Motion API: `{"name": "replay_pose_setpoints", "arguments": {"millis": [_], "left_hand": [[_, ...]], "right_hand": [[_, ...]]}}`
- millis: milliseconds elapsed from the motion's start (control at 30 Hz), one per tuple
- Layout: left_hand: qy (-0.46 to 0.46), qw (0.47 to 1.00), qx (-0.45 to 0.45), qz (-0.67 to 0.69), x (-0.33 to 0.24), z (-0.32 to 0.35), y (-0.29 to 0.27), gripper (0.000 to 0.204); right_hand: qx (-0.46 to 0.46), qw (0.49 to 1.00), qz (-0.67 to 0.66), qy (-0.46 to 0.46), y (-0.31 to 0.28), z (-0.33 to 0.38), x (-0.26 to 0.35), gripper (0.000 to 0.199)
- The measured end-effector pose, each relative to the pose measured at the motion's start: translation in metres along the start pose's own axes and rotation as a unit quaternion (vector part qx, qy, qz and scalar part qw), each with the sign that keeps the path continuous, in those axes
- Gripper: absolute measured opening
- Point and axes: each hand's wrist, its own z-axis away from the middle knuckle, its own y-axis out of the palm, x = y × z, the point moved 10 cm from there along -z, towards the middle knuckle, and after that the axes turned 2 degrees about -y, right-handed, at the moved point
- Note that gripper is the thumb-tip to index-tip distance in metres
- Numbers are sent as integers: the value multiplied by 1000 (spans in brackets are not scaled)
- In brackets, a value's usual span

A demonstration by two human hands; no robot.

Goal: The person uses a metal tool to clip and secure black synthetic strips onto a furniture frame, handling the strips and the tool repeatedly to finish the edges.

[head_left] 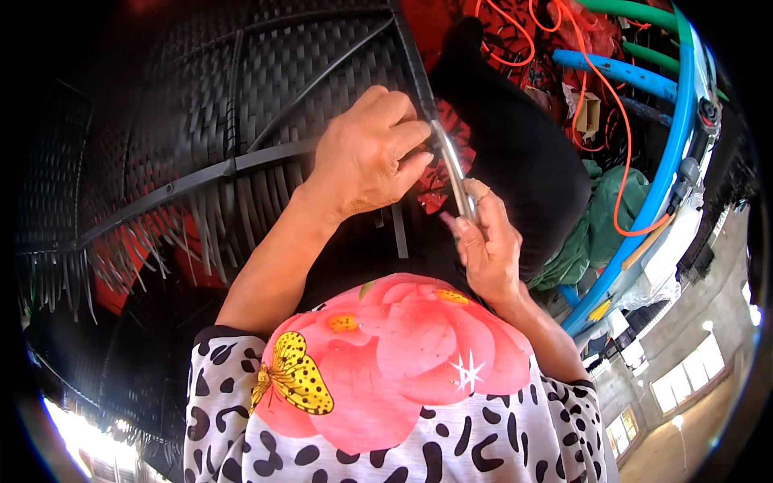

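Note:
A black woven wicker panel [314, 76] on a dark frame fills the upper left. Loose strip ends [233, 217] hang below its crossbar [201, 179]. My left hand [370, 153] is closed at the panel's right edge, thumb and fingers pinched together; whatever is between them is hidden. Lower and to the right, my right hand [489, 245] grips the near end of a slim silver metal bar [453, 165]. The bar lies in line with the dark frame edge [415, 72]; I cannot tell whether it is joined to it. Something small and pinkish shows beside my right thumb.
My dark-clothed leg [539, 169] is right of the bar. An orange hose [624, 153] loops past blue tubes [620, 72] and a large curved blue rim [672, 161]. Green cloth [616, 205] and a small cardboard box [589, 114] lie on the right.

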Motion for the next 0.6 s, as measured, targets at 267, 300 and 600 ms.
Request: {"name": "replay_pose_setpoints", "arguments": {"millis": [267,300,600], "left_hand": [[17,1000,2,16,0,-2,1,23],[16,1000,3,14,0,-1,0,23],[11,999,13,32,1,2,5,23]], "right_hand": [[33,944,-280,174,19,-8,10,49],[53,961,-211,170,13,-10,11,48],[80,984,-69,145,-6,-2,10,48]]}}
